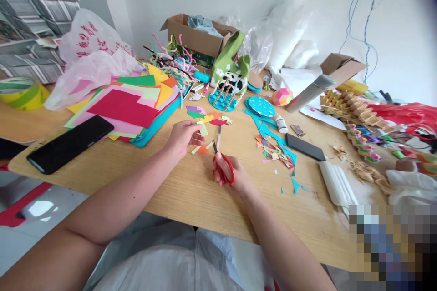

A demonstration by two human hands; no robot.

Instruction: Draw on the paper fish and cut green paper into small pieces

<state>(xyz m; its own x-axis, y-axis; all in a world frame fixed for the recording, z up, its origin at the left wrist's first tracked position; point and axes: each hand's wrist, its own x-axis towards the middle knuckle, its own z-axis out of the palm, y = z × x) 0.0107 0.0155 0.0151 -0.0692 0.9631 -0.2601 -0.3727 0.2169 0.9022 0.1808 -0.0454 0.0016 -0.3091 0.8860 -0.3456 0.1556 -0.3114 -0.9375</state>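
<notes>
In my right hand (232,175) is a pair of red-handled scissors (228,173), its blades pointing up and left. My left hand (184,137) pinches a small piece of pale green paper (204,129) between thumb and fingers. Just beyond it lie several fish-shaped paper cutouts, among them a red fish (219,122) and a purple one (194,110). A pen (219,135) rests on the table behind the scissors' tips. Orange paper (201,149) and thin pale green strips lie beneath, between the two hands.
Coloured paper sheets (126,107) and a black phone (70,144) lie at left. A green panda bag (232,70) and blue discs (260,107) stand or lie behind. Paper scraps (275,152), a dark flat bar (305,147) and a white case (336,183) are at right.
</notes>
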